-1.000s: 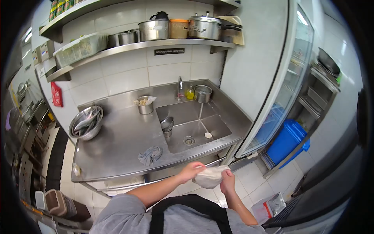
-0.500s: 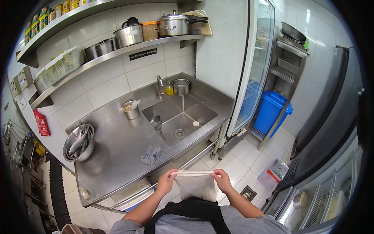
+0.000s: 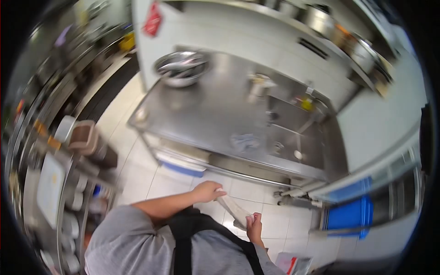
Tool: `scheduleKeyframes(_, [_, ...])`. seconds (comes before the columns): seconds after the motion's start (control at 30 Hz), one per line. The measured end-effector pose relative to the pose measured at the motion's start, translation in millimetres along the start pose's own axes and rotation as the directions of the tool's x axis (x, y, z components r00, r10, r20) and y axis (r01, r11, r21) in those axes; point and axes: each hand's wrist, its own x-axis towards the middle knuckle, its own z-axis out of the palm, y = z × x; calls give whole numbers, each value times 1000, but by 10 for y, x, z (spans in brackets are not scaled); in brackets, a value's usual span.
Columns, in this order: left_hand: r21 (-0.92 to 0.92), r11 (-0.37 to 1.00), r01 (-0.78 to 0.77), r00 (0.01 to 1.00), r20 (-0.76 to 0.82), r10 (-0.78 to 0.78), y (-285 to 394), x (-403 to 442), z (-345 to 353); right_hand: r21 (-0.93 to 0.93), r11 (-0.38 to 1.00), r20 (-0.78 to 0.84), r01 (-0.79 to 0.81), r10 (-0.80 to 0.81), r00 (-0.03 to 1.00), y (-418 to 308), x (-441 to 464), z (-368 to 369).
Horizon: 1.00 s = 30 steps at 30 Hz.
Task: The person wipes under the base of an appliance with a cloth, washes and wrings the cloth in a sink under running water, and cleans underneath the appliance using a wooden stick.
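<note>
A pale cloth bag [image 3: 233, 210] is stretched between my two hands, in front of my apron and over the tiled floor. My left hand [image 3: 208, 191] is closed on its upper left end. The fingers of my right hand [image 3: 255, 226] pinch its lower right end. The bag slants down to the right, and much of its body is out of sight. Beyond the hands, a crumpled grey cloth [image 3: 245, 142] lies near the front edge of the steel counter [image 3: 206, 121].
On the counter are a metal bowl of fish [image 3: 182, 68] and a metal pot [image 3: 260, 86], left of the sink [image 3: 293, 133]. A brown bin [image 3: 87, 140] stands at the left, beside a shelf rack. A blue bin [image 3: 350, 213] is at the right.
The view has swung left and tilted, and is blurred. The bag, held level and spread half a second ago, now slants down to the right. Both hands still hold it.
</note>
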Motion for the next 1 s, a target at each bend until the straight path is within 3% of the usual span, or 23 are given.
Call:
scheduleKeyframes(0.03, [-23, 998, 61, 997, -46, -62, -131, -85, -20, 27, 999, 22, 29, -30, 999, -7, 66, 107])
scheduleKeyframes(0.1, [-8, 981, -194, 931, -315, 181, -347, -265, -101, -7, 995, 162, 102, -100, 982, -313, 169, 228])
scheduleKeyframes(0.13, [-18, 987, -161, 927, -346, 145, -330, -403, -168, -32, 987, 240, 157, -145, 960, -433, 166, 239])
scheduleKeyframes(0.2, [-295, 944, 147, 964, -171, -204, -409, -616, -432, -22, 986, 339, 165, -148, 929, -626, 302, 407])
scheduleKeyframes(0.27, [-324, 933, 160, 943, -229, -241, -551, -865, -622, -101, 943, 411, 318, -252, 876, -937, 427, 582])
scheduleKeyframes(0.33, [-404, 907, 118, 910, -322, -262, -692, -1111, -832, -48, 930, 464, 365, -303, 832, -1100, 614, 827])
scheduleKeyframes(0.4, [-421, 895, 145, 887, -345, -306, -834, -1398, -1081, -57, 752, 490, 657, -553, 674, -1407, 796, 1102])
scheduleKeyframes(0.43, [-422, 901, 105, 862, -414, -294, -903, -1546, -1208, -65, 730, 557, 681, -539, 632, -1541, 882, 1269])
scheduleKeyframes(0.6, [-391, 913, 114, 736, -585, -342, -1574, -2356, -1751, 35, 660, 601, 751, -614, 512, -2404, 1054, 2194])
scheduleKeyframes(0.67, [-597, 790, 143, 679, -521, -517, -1824, -2681, -1992, 84, 630, 612, 772, -644, 459, -2745, 1133, 2527])
scheduleKeyframes(0.7, [-612, 775, 159, 655, -522, -546, -1865, -2843, -2143, 123, 641, 592, 758, -660, 462, -2925, 1140, 2688])
scheduleKeyframes(0.8, [-498, 840, 217, 595, -615, -518, -2169, -3171, -2492, 162, 649, 598, 744, -664, 449, -3484, 1105, 3044])
scheduleKeyframes(0.83, [-482, 854, 196, 583, -643, -497, -2274, -3219, -2607, 167, 651, 593, 740, -666, 452, -3651, 1066, 3121])
scheduleKeyframes(0.87, [-477, 856, 201, 586, -642, -495, -2361, -3247, -2720, 169, 727, 586, 666, -617, 525, -3811, 1017, 3192])
scheduleKeyframes(0.9, [-557, 825, 96, 521, -678, -518, -2421, -3260, -2855, 170, 793, 579, 584, -560, 592, -3936, 1019, 3284])
scheduleKeyframes(0.93, [-620, 785, -19, 455, -704, -545, -2477, -3264, -2992, 172, 795, 575, 581, -560, 596, -4024, 1075, 3384])
scheduleKeyframes(1.0, [-638, 768, -59, 444, -706, -552, -2585, -3253, -3310, 285, 806, 529, 519, -584, 616, -4189, 1214, 3574])
